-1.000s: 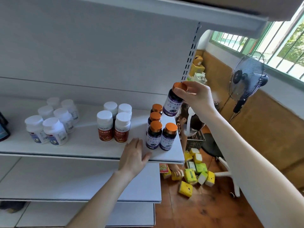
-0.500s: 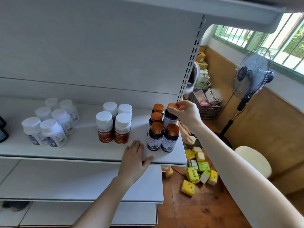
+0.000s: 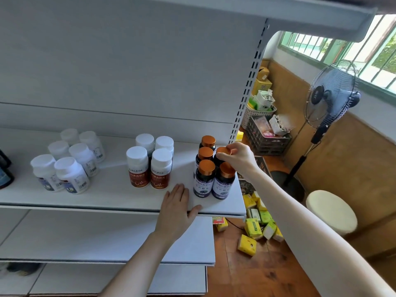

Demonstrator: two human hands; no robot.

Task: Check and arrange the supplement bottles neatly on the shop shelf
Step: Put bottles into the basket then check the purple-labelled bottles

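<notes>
On the white shelf (image 3: 111, 196) stand three groups of bottles. At the right end are several dark bottles with orange caps (image 3: 204, 179). My right hand (image 3: 240, 157) pinches the orange cap of one dark bottle (image 3: 221, 152) standing in the second row of that group. My left hand (image 3: 176, 204) rests flat on the shelf's front edge, fingers straight, just left of the dark bottles. In the middle are white-capped bottles with red-brown labels (image 3: 149, 166). Further left is a cluster of white bottles (image 3: 68, 161).
A dark bottle (image 3: 5, 176) shows at the far left edge. Lower shelves (image 3: 96, 241) jut out beneath. Right of the shelf unit stand a pedestal fan (image 3: 330, 97), a round stool (image 3: 331, 211), a black crate (image 3: 267, 138) and yellow-green packets (image 3: 257, 226) on the wooden floor.
My right hand has lowered the dark orange-capped bottle from the air down onto the shelf, into the group's second row. My left hand has stayed on the shelf edge.
</notes>
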